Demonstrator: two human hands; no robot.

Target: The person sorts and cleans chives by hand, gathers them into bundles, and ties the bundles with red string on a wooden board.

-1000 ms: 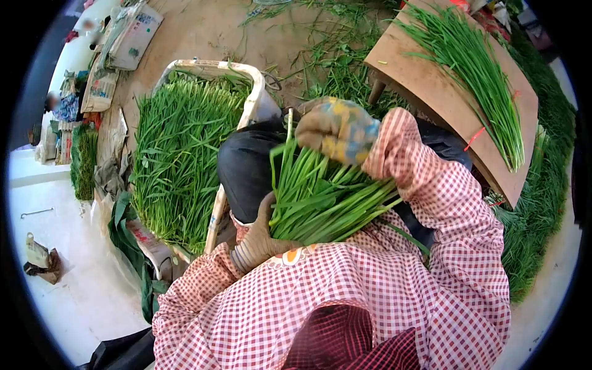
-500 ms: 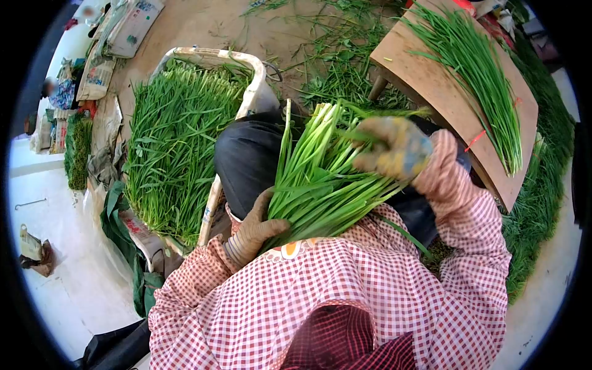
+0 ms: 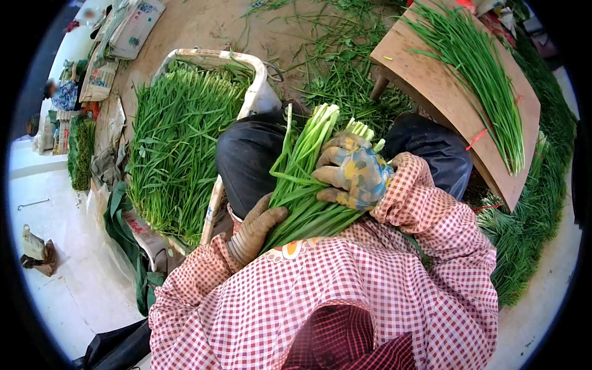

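A loose bunch of green garlic chives (image 3: 302, 163) lies across my lap, pale stalk ends pointing away and leaves toward my body. My left hand (image 3: 258, 228), in a dirty tan glove, is closed around the leafy side of the bunch, its thumb on top. My right hand (image 3: 353, 172), in a tan glove with blue and yellow patches, is closed over the stalks on the right. Cut white-green stalk ends (image 3: 359, 129) stick out beyond its fingers. Its palm side is hidden.
A white basket (image 3: 259, 86) packed with chives stands left of my knee. On the right, a small wooden table (image 3: 425, 68) holds a long bunch of chives (image 3: 487, 86) and a red tie (image 3: 476, 139). Trimmed leaves (image 3: 345, 80) litter the floor ahead; more greens (image 3: 530, 234) lie at far right.
My right hand has moved left and down from above the bunch's right side, onto the stalks. Loose bits it trailed there are gone from view. My left hand stays almost in place.
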